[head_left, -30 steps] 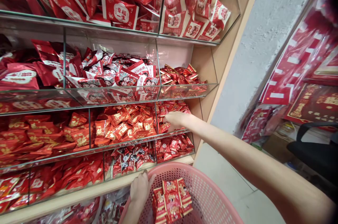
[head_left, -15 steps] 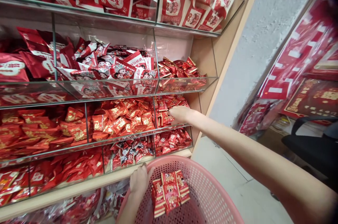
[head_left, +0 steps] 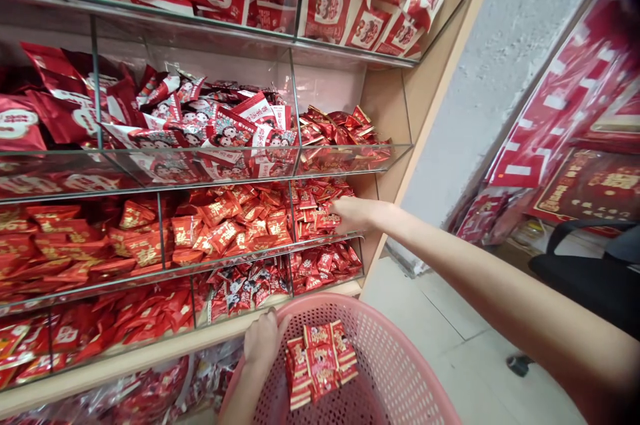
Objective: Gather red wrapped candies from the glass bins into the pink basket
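My left hand is closed over the near-left rim of a pink perforated plastic basket. Inside the basket lies a neat cluster of small red-and-gold packets. My right hand reaches into a right-hand shelf compartment, among loose small red packets with gold print. Its fingers curl down at the packets and are partly hidden, so what they hold, if anything, is unclear.
Glass dividers and front panels split the shelf into compartments of red packets. Patterned pouches fill one above. A wooden side panel bounds the right. A black chair and wrapped red goods stand beyond.
My right hand has shifted slightly right within the compartment, uncovering more packets. My left hand stays on the basket rim, and the cluster inside looks the same. The view has moved a little.
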